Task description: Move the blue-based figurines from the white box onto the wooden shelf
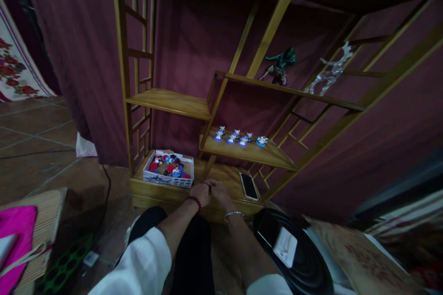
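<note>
In front of the lowest shelf my left hand (pixel 200 194) and my right hand (pixel 218 189) meet, fingers curled in and touching. Whatever may be between them is hidden or too small to make out. Just left of them stands a cardboard box (pixel 168 181) with several small red, blue and black figurines (pixel 176 171) lying jumbled in it. On the shelf above and to the right, several small figurines (pixel 232 138) on purple bases stand grouped, with a figurine on a blue base (pixel 261 141) at their right end.
A phone (pixel 249 186) lies on the low shelf, right of my hands. Higher up stand a dark green figure (pixel 282 65) and a clear deer statue (pixel 330 71). The wooden shelf frame (pixel 123 73) rises on the left. A black stool (pixel 304 258) is by my right arm.
</note>
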Available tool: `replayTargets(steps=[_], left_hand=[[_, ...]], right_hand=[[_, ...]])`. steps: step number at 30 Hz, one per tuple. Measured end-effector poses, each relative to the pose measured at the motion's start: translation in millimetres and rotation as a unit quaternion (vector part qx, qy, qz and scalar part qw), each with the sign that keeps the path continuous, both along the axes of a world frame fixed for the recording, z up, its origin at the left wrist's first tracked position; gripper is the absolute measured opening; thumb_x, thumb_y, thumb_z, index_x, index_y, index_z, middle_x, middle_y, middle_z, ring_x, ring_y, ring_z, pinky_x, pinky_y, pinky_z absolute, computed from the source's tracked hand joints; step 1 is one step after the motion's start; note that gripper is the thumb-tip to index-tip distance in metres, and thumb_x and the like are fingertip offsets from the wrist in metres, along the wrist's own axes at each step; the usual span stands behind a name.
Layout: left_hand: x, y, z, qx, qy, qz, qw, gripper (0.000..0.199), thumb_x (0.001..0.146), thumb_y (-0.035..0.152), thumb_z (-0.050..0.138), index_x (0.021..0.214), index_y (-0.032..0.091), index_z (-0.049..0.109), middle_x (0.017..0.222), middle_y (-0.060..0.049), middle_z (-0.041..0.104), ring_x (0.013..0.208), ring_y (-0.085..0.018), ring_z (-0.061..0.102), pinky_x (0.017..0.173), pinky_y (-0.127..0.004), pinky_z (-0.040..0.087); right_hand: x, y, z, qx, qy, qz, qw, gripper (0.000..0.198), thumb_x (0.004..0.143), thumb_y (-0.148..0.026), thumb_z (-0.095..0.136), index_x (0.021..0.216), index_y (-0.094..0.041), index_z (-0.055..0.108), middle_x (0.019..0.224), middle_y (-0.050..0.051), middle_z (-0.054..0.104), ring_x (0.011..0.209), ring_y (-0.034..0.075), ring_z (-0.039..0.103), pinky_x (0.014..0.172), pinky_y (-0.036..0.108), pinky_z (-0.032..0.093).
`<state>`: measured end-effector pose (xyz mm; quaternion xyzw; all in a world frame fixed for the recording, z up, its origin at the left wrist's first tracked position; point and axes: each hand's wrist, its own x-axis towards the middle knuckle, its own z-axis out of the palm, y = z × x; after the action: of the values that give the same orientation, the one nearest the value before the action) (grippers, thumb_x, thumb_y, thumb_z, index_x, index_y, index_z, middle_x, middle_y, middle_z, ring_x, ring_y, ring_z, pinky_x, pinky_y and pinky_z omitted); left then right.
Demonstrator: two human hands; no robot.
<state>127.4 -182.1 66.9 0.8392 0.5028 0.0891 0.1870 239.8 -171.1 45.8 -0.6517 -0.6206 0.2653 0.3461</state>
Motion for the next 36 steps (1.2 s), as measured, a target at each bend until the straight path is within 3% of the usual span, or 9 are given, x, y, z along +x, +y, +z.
replayTargets(steps=[4,9,18,25,36], left_hand=[[-16.9,14.1,-4.2,0.008,-0.002,-0.008,1.000,0.031,0.069,0.009,0.043,0.093,0.015,0.062,0.094,-0.010,0.065,0.092,-0.019,0.057,0.082,-0.027,0.043],[-37.9,34.5,-11.1,0.011,-0.008,-0.029,0.999,0.030,0.066,0.006,0.043,0.089,0.009,0.062,0.090,-0.013,0.064,0.091,-0.020,0.057,0.086,-0.028,0.040],[-67.6,69.2,-28.0,0.022,-0.035,0.014,0.999,0.035,0.068,0.005,0.040,0.097,0.007,0.059,0.097,-0.014,0.062,0.097,-0.020,0.054,0.091,-0.029,0.035],[-82.2,92.5,-41.2,-0.004,-0.029,0.055,0.998,0.034,0.068,0.004,0.038,0.093,0.007,0.061,0.093,-0.014,0.063,0.093,-0.020,0.056,0.085,-0.028,0.039],[-95.4,118.8,-52.1,-0.048,-0.023,0.019,0.998,0.033,0.069,0.006,0.037,0.089,0.010,0.062,0.090,-0.014,0.065,0.088,-0.020,0.059,0.080,-0.028,0.042]], right_hand=[[-19.1,11.9,-2.8,-0.019,0.000,-0.015,1.000,0.025,0.070,-0.012,0.043,0.074,-0.017,0.068,0.076,0.003,0.069,0.075,0.017,0.062,0.071,0.027,0.048],[-43.4,33.0,-8.5,-0.035,0.000,-0.025,0.999,0.027,0.072,-0.012,0.042,0.077,-0.015,0.068,0.082,0.005,0.068,0.079,0.016,0.062,0.073,0.023,0.046],[-79.9,65.5,-16.2,-0.029,0.008,-0.014,0.999,0.028,0.076,-0.015,0.041,0.086,-0.016,0.067,0.090,0.005,0.067,0.084,0.015,0.061,0.076,0.021,0.044],[-95.3,87.6,-34.2,-0.032,0.008,-0.004,0.999,0.028,0.075,-0.014,0.041,0.086,-0.016,0.067,0.088,0.004,0.068,0.083,0.014,0.061,0.077,0.021,0.044],[-102.4,105.1,-46.7,-0.045,-0.029,0.014,0.998,0.034,0.073,-0.007,0.039,0.087,-0.021,0.066,0.089,0.001,0.068,0.084,0.012,0.061,0.077,0.020,0.044]])
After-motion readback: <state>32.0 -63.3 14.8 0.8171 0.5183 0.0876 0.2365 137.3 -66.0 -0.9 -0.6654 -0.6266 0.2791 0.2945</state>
